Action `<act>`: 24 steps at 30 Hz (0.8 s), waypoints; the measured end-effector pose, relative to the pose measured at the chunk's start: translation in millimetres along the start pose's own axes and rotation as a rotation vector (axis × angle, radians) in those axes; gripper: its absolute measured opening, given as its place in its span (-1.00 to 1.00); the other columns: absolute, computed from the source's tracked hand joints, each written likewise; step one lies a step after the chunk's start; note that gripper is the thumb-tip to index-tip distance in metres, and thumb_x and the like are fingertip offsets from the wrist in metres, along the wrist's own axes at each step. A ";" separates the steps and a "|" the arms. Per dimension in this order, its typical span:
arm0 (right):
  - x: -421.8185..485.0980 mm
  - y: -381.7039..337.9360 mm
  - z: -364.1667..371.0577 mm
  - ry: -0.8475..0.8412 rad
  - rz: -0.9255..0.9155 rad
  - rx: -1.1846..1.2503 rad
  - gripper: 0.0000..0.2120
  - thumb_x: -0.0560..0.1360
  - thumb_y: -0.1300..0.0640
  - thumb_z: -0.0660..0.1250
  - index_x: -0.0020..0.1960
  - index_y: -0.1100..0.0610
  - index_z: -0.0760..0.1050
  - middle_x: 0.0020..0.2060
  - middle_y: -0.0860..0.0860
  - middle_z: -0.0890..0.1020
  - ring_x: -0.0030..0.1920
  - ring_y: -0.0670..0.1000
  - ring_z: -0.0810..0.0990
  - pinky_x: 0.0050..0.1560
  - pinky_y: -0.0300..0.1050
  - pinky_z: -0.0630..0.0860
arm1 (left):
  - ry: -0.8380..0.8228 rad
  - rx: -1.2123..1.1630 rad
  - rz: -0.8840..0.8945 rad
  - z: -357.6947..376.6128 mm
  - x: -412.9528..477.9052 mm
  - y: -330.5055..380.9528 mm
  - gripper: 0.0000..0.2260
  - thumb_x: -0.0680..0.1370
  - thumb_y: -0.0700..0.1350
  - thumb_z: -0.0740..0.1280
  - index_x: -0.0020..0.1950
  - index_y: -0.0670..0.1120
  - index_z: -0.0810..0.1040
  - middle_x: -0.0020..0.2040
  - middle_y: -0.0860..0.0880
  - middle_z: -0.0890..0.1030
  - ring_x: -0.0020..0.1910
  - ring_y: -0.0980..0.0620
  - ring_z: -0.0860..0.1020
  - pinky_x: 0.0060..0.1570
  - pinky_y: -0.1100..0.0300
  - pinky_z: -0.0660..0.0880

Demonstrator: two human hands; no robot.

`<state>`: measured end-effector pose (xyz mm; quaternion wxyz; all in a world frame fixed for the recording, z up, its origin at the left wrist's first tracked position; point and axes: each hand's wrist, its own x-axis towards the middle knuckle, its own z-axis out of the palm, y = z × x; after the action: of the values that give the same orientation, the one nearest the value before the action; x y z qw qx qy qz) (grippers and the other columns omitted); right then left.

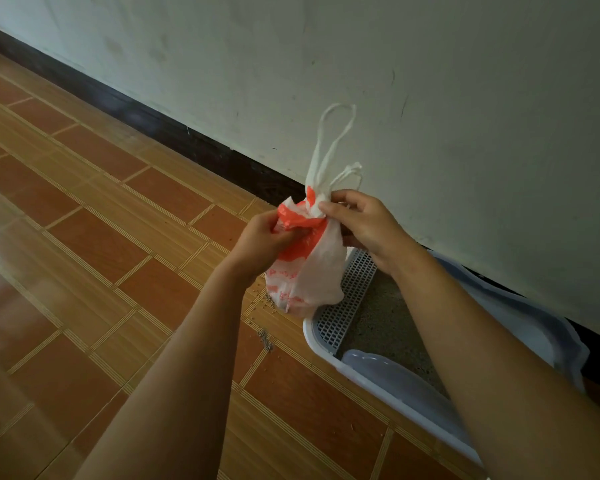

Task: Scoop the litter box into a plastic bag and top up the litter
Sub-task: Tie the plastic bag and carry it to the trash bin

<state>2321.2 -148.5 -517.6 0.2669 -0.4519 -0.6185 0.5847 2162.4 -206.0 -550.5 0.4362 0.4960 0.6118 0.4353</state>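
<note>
**Bag** (pixel 317 271): white w/ orange print, held in the air. The body hangs over the grated end of the box (pixel 312 337); contact w/ the grate can't be confirmed. Long axis approx. vertical: loaded bottom below, twisted neck at the grips, handles (pixel 333 140) standing up above the neck, one tall loop and one short.

**R grip** (pixel 364 226): thumb and forefinger pinched on the neck, right at the base of the handles.

**L grip** (pixel 262 240): fingers closed round bunched orange plastic, just left of and slightly below the neck.

Both grips are close together; R is nearer the handles.

**Assessment:** bag-closing step. Scooping prob. complete, top-up not yet done. The handles lie directly above R grip, so L would need to go up and across to take a loop while R holds the neck. Risk: the neck slips and the bag drops onto the grate.

**Surroundings:** grey litter (pixel 378 313) in the box. Loose grains (pixel 265 339) on the tiled floor (pixel 118 237) left of the box. The box sits along the wall.
</note>
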 end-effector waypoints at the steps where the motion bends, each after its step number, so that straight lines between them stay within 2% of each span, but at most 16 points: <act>1: -0.5 -0.5 -1.0 -0.039 0.005 -0.012 -0.83 0.47 0.07 0.36 0.07 -0.01 0.53 -0.03 0.04 0.61 0.02 0.03 0.63 0.00 -0.07 0.62 | 0.020 -0.017 -0.004 0.5 -0.1 0.0 -0.93 0.58 -0.10 0.26 0.02 -0.01 0.52 -0.11 0.08 0.58 -0.17 0.17 0.58 -0.32 0.40 0.53; 3: -0.5 0.4 -1.0 -0.067 -0.008 -0.053 -0.75 0.45 0.14 0.39 0.13 0.05 0.53 -0.05 0.04 0.61 0.01 0.02 0.63 -0.03 -0.11 0.62 | 0.030 0.002 -0.011 3.4 0.4 1.6 -0.90 0.60 -0.12 0.23 -0.01 -0.04 0.53 -0.06 -0.03 0.60 -0.09 0.03 0.61 -0.20 0.29 0.57; 6: -0.9 0.7 4.9 0.023 -0.089 -0.121 -0.80 0.42 0.22 0.42 0.05 0.14 0.56 -0.10 0.12 0.63 -0.06 0.03 0.64 -0.13 -0.21 0.63 | -0.020 0.104 -0.060 11.4 4.7 4.7 -0.81 0.62 -0.19 0.15 0.11 -0.17 0.53 0.05 -0.16 0.59 0.04 -0.09 0.58 -0.02 0.13 0.55; 8: -0.1 0.6 8.1 0.113 -0.116 -0.114 -0.84 0.41 0.22 0.44 -0.02 0.19 0.57 -0.12 0.15 0.64 -0.10 0.03 0.65 -0.18 -0.26 0.62 | -0.081 0.072 -0.093 13.6 4.9 10.0 -0.82 0.63 -0.18 0.12 0.10 -0.14 0.51 0.05 -0.12 0.58 0.01 -0.03 0.57 -0.03 0.19 0.55; 10: 2.3 1.7 9.5 0.192 -0.117 -0.089 -0.82 0.38 0.21 0.47 -0.06 0.24 0.56 -0.13 0.21 0.65 -0.10 0.09 0.65 -0.14 -0.15 0.64 | -0.169 -0.046 -0.144 13.5 3.0 13.6 -0.86 0.61 -0.13 0.14 0.04 -0.09 0.47 0.01 -0.11 0.58 -0.04 0.00 0.58 -0.05 0.20 0.56; 12: 3.8 0.3 11.1 0.223 -0.121 -0.135 -0.78 0.37 0.19 0.48 -0.04 0.25 0.55 -0.12 0.21 0.65 -0.08 0.11 0.66 -0.08 -0.04 0.63 | -0.266 -0.133 -0.171 9.8 2.6 11.2 -0.81 0.52 0.02 0.25 0.08 -0.02 0.46 0.03 -0.08 0.60 0.00 -0.02 0.60 0.03 0.14 0.57; 14: 4.0 -0.9 12.5 0.198 -0.134 -0.185 -0.78 0.41 0.20 0.45 0.01 0.19 0.52 -0.09 0.15 0.65 -0.05 0.07 0.65 -0.06 -0.07 0.63 | -0.311 -0.136 -0.184 6.5 0.7 9.1 -0.74 0.46 0.10 0.35 0.10 0.09 0.43 0.06 0.01 0.60 0.05 0.03 0.60 0.05 0.17 0.57; 17: 0.4 3.4 13.5 0.158 -0.104 -0.048 -0.83 0.48 0.28 0.32 0.02 0.09 0.44 -0.05 0.12 0.64 -0.03 0.04 0.65 -0.06 -0.11 0.63 | -0.157 -0.117 -0.178 5.7 3.9 3.9 -0.82 0.49 0.01 0.35 0.05 0.02 0.46 0.05 -0.03 0.60 0.04 0.02 0.60 0.01 0.16 0.57; 19: -3.9 12.0 15.5 0.215 -0.123 0.038 -0.79 0.49 0.32 0.25 -0.04 0.03 0.38 0.02 0.08 0.61 0.00 0.05 0.64 0.00 -0.02 0.62 | 0.010 -0.175 -0.181 5.6 4.3 3.3 -0.90 0.53 -0.04 0.32 0.00 0.00 0.46 -0.02 -0.01 0.58 -0.03 0.06 0.58 -0.11 0.22 0.54; 21: -8.9 22.6 17.8 0.278 -0.146 -0.066 -0.79 0.49 0.31 0.23 -0.03 0.01 0.36 0.10 0.06 0.56 0.05 0.02 0.60 0.01 -0.03 0.59 | 0.131 -0.249 -0.203 4.0 8.0 1.6 -0.81 0.53 -0.04 0.32 0.09 -0.08 0.47 -0.02 -0.03 0.58 -0.03 0.03 0.58 -0.09 0.17 0.54; 23: -16.0 27.9 22.2 0.160 -0.097 -0.227 -0.75 0.51 0.26 0.25 0.15 0.06 0.37 0.17 0.05 0.52 0.11 -0.05 0.53 -0.01 -0.14 0.54 | 0.201 -0.341 -0.230 3.9 10.9 5.5 -0.70 0.53 -0.04 0.33 0.19 -0.14 0.43 0.02 -0.08 0.58 0.00 -0.03 0.59 -0.06 0.09 0.56; 24: -18.4 29.8 25.4 0.047 -0.063 -0.284 -0.64 0.51 0.24 0.26 0.27 0.08 0.33 0.21 0.05 0.48 0.15 -0.05 0.48 0.03 -0.13 0.51 | 0.224 -0.386 -0.238 5.0 11.8 7.9 -0.69 0.53 -0.05 0.33 0.21 -0.15 0.42 0.01 -0.08 0.58 -0.02 -0.02 0.59 -0.09 0.10 0.57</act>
<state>2314.9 -179.5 -547.1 0.2328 -0.4791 -0.7026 0.4717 2167.5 -192.9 -545.3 0.5007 0.2767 0.6158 0.5418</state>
